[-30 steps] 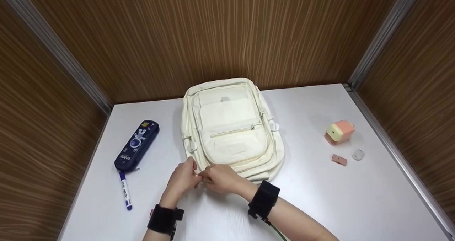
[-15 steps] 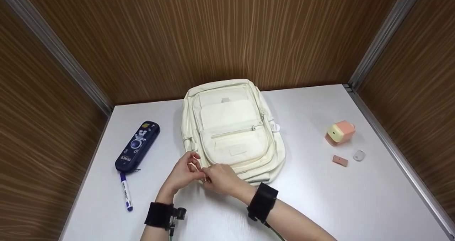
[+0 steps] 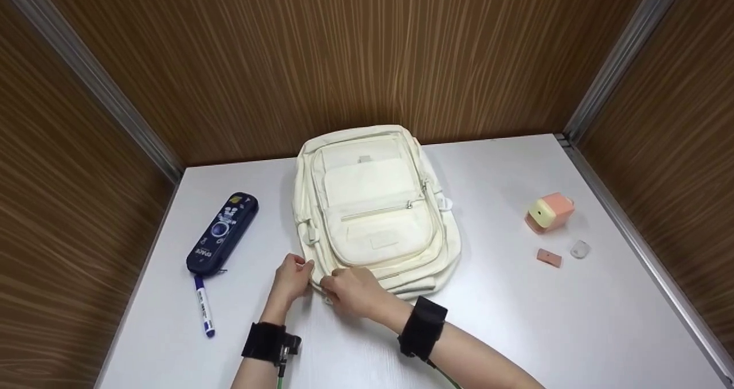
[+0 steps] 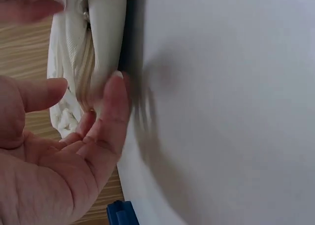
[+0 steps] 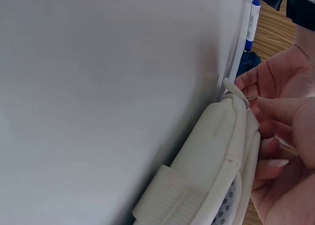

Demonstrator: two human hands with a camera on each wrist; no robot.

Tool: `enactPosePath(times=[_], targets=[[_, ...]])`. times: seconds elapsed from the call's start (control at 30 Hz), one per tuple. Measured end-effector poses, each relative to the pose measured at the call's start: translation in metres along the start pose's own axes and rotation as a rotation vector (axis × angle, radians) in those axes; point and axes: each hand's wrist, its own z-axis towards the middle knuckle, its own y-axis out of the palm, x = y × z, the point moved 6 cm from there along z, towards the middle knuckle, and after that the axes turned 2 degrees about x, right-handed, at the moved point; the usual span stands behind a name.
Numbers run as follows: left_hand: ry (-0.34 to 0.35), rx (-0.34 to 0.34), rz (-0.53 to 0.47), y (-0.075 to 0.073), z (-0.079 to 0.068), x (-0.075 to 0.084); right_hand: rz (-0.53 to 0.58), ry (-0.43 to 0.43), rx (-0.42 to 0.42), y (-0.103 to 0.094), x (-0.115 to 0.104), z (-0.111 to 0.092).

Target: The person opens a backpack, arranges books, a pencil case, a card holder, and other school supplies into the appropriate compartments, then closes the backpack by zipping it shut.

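Observation:
A cream backpack (image 3: 370, 217) lies on the table, its front pockets facing up. At its near left corner my right hand (image 3: 355, 291) has its fingers curled in, and in the right wrist view the thumb and finger pinch a small metal zipper pull (image 5: 252, 98) at the bag's edge. My left hand (image 3: 291, 277) is beside the same corner, to the left. In the left wrist view its thumb stands apart from the loosely bent fingers (image 4: 110, 116), which reach along the bag's side next to a zipper (image 4: 84, 77).
A dark blue pencil case (image 3: 222, 233) and a blue-and-white marker (image 3: 204, 306) lie on the left. On the right are a pink-and-yellow pencil sharpener (image 3: 549, 212), a small pink block (image 3: 549, 257) and a small pale piece (image 3: 580, 249). Wood-grain panels (image 3: 367, 56) enclose the white table (image 3: 504, 331).
My left hand first opened its fingers near my right hand, then moved slightly left, away from it, along the bag's side. My right hand stays at the corner; the backpack has barely moved.

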Motion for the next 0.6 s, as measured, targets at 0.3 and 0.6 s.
enactPosePath(times=[0.3, 0.6], targets=[[-0.120, -0.003, -0.210, 0.007, 0.006, -0.013, -0.252, -0.083, -0.156, 0.015, -0.011, -0.002], [-0.084, 0.034, -0.163, 0.000, 0.006, -0.002, -0.289, -0.162, 0.049, 0.008, -0.013, 0.000]])
